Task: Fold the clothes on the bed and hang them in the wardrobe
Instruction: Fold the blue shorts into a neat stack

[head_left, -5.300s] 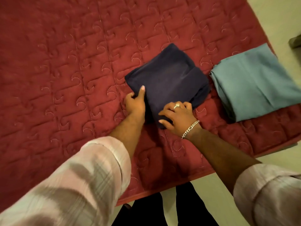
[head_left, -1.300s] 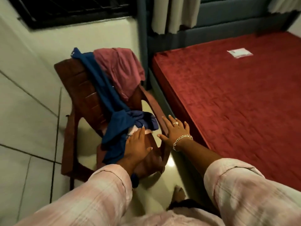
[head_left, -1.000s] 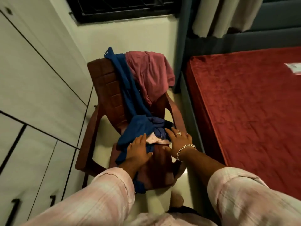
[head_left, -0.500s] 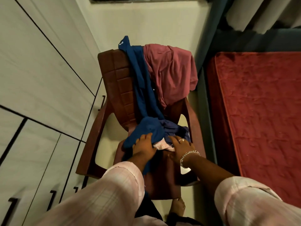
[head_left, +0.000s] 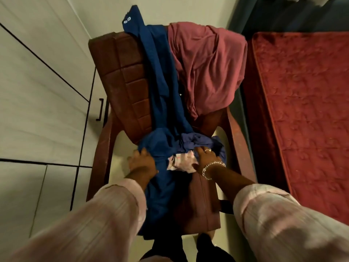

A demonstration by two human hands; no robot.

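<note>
Now both hands are down on the heap of clothes that lies on the seat of a brown plastic armchair (head_left: 120, 72). The left hand (head_left: 142, 162) rests on the bunched part of a long dark blue garment (head_left: 160, 91), its fingers bent over the fold at the seat's left side; whether they really grip the cloth, I cannot tell. The right hand (head_left: 204, 157), with a ring and a silver chain bracelet (head_left: 212, 167) at the wrist, has its fingers pushed into the folds of a crumpled purple-blue cloth (head_left: 196, 139), and its thumb lies along a small pale pink patterned cloth (head_left: 181, 161). The two hands are apart, with the pink cloth between them.

The dark blue garment hangs over the chair's back, runs down to the seat and falls over the front edge. A dusty pink garment (head_left: 205, 63) is draped over the right side of the backrest, just beside the blue one. A bed with a red quilted cover (head_left: 306, 110) stands to the right, and white wardrobe doors (head_left: 37, 82) with a black handle to the left.
</note>
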